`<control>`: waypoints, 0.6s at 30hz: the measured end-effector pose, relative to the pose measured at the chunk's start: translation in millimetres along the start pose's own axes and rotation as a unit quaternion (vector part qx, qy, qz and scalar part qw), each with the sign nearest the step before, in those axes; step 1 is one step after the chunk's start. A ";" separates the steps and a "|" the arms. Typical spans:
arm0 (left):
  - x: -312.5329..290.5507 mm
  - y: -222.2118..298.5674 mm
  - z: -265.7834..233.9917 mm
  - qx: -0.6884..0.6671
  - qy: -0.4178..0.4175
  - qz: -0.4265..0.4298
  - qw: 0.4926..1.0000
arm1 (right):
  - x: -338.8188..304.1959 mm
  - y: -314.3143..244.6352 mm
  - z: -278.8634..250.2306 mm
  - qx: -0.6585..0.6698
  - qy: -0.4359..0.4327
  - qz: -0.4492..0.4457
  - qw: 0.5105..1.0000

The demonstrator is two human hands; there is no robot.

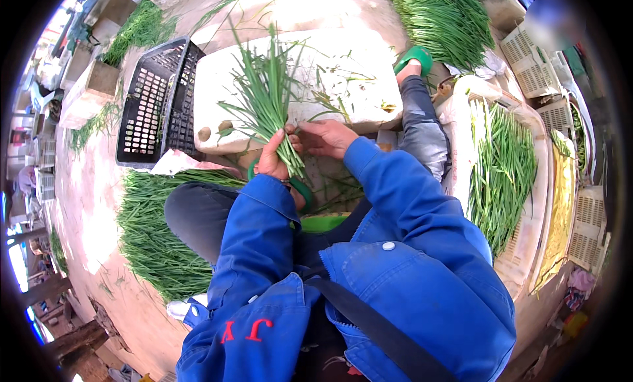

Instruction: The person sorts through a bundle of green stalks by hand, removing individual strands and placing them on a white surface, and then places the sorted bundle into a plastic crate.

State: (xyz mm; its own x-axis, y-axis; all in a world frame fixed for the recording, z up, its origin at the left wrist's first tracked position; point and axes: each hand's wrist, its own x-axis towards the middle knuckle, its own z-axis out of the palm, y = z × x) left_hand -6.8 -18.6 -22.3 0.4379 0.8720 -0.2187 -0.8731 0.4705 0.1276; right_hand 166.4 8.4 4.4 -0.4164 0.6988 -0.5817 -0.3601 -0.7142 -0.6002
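Left grip [271,159] pinched green stalk bundle [269,106] low, at near edge of white surface [221,72]; tips fanned over surface. Right grip [328,138] hung loosely spread beside bundle, contact unclear. Good handling seemingly needed firm, uncrushing hold, butts level, right fingers light.

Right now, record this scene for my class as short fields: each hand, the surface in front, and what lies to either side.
Left hand: the left hand grips a bunch of long green leaves near its stem ends
Right hand: the right hand is beside the stems; contact unclear
Surface ahead: white slab with loose green scraps
Left side: black crate, green heap on the floor
Right side: pale container holding more greens
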 end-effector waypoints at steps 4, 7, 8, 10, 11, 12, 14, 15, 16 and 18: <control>-0.6 5.4 -11.9 0.089 0.044 0.013 0.995 | 8.4 2.7 -9.0 0.114 -0.021 -0.102 0.988; -0.2 -0.4 7.0 0.093 0.052 0.047 0.993 | -13.0 -26.9 -56.2 0.130 0.045 -0.170 0.976; 1.5 0.6 12.0 0.091 0.047 0.052 0.993 | -17.4 -35.7 -70.8 0.125 0.043 -0.189 0.973; 2.3 7.2 12.5 0.104 0.050 0.056 0.992 | -13.7 -41.5 -82.8 -0.261 -0.069 -0.047 0.962; 0.7 21.7 -1.8 0.108 0.038 0.050 0.992 | -11.7 -40.0 -85.1 -0.439 -0.122 0.030 0.890; 4.7 26.2 10.8 0.112 0.021 0.043 0.993 | -3.6 -37.8 -85.9 -0.521 -0.118 -0.017 0.845; -1.1 24.4 47.0 0.098 0.077 0.152 0.980 | 26.0 -18.7 -70.6 -0.667 -0.110 -0.104 0.729; -3.3 31.6 56.0 0.087 0.060 0.150 0.983 | 39.2 -16.8 -59.8 -0.732 -0.106 -0.147 0.657; -8.7 43.3 62.5 0.079 0.046 0.153 0.984 | 41.3 -26.5 -39.4 -0.631 -0.112 -0.085 0.763; -20.6 60.8 98.6 0.073 0.044 0.152 0.985 | 62.7 -30.9 -17.5 -0.473 -0.126 -0.030 0.872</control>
State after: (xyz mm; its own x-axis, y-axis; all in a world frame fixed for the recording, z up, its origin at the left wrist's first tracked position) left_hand -47.9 5.4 85.4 0.1347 0.9638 -0.2301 -0.9183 0.2087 0.3365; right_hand 166.0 75.0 -23.1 -0.6331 0.6174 -0.4669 0.4122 -0.2416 -0.8785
